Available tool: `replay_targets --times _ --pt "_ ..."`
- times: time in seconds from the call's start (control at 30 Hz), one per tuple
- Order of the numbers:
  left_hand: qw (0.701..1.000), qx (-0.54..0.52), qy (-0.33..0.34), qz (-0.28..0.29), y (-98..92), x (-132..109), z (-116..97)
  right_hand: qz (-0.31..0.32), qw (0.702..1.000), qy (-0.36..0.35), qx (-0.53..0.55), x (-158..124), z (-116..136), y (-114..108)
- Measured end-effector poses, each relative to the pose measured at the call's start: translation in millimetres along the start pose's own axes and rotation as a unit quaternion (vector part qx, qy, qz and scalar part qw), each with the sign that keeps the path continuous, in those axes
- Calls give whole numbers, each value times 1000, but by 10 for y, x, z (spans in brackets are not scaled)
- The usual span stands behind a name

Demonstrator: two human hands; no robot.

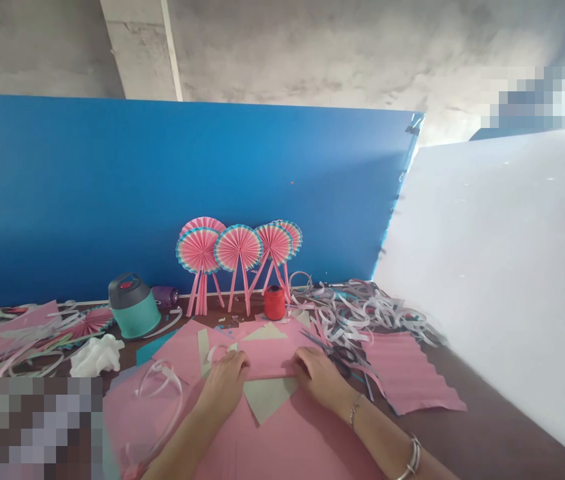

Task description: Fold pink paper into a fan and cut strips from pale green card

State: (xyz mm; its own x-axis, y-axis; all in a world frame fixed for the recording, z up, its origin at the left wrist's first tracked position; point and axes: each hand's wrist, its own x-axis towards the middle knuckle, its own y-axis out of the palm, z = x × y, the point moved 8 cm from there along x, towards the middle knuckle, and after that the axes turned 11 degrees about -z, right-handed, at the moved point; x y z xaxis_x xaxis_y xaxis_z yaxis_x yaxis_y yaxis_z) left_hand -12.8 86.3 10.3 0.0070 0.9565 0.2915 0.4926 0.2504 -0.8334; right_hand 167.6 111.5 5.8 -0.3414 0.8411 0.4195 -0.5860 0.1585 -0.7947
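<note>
Left hand [229, 375] and right hand [316, 377], fingers curled narrow, pinch opposite ends of pink paper [271, 361], long axis left-right between them, both equally near.

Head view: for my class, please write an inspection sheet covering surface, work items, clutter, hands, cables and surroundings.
Surface: brown table, largely paper-covered.
Work items: folded pink sheet at centre; pink pleated paper fans standing beyond.
Clutter: pale paper strips heaped right; crumpled white tissue and teal container left; scissors near the right hand.
Hands: left hand and right hand at the sheet's ends; pinch unclear.
Cables: nothing seen.
Surroundings: blue partition behind, white panel right.
</note>
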Motion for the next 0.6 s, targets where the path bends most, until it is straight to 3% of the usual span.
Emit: replay_targets --times 0.4,0.6 --pt "1000 15 -3 7 20 -14 14 6 999 30 39 27 -11 -44" --pt "997 72 18 23 64 -9 -7 19 999 29 25 23 -33 2"
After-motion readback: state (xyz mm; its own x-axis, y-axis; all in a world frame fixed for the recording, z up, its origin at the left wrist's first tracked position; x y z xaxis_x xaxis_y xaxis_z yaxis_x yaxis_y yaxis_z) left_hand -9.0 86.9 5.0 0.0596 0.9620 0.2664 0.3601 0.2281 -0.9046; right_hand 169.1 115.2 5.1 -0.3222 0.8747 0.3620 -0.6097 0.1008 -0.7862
